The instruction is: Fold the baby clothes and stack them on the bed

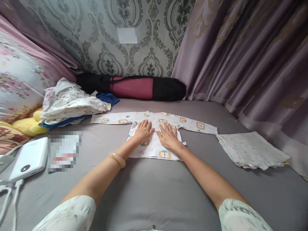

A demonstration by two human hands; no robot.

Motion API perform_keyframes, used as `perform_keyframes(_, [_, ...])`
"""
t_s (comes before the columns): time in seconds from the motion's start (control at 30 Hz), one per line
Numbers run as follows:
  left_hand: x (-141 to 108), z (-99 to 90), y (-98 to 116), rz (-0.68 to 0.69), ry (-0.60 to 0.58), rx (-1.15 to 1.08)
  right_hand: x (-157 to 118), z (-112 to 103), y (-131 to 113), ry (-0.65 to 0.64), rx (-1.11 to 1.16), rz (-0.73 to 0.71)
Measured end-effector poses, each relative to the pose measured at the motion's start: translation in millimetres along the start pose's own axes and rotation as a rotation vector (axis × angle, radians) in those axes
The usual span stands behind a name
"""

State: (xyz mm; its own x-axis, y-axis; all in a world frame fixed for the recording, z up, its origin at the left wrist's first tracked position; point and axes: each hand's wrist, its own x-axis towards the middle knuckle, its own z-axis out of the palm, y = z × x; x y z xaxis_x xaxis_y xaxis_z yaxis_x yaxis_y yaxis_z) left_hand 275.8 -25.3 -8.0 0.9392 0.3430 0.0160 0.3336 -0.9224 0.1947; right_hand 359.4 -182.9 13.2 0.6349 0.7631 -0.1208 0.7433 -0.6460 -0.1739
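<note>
A small white long-sleeved shirt with yellow lion prints lies spread on a grey sheet, both sleeves stretched out sideways. My left hand rests flat on the left half of its body, fingers spread. On the right half, my right hand lies palm down, also with fingers apart. Neither hand grips the cloth. A small white tag sticks out from the shirt's right side.
To the right lies a stack of folded cloths. Piled clothes, a yellow plush toy and a white power bank with cables are at left. A black and red bag lies along the wall.
</note>
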Motion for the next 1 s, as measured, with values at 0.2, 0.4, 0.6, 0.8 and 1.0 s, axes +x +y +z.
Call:
perform_keyframes(0.2, [35.7, -7.5, -9.7, -0.145, -0.013, -0.002, 45.1, -4.4, 8.5, 0.038, 0.024, 0.096])
perform_keyframes(0.4, [58.2, -1.7, -18.8, -0.227, 0.127, 0.077, 79.6, -1.6, 16.2, 0.119, 0.039, 0.195])
perform_keyframes(0.6, [63.0, 7.6, -22.7, -0.256, 0.142, 0.095, 88.9, 8.5, 14.8, 0.207, 0.02, 0.253])
perform_keyframes(0.8, [52.6, -0.4, -20.2, -0.211, 0.098, 0.107, 80.8, 3.8, 17.7, 0.169, 0.035, 0.186])
perform_keyframes(1.0, [6.1, -9.1, -8.5, -0.059, 0.011, 0.093, 41.8, -1.4, 17.8, 0.046, 0.04, -0.051])
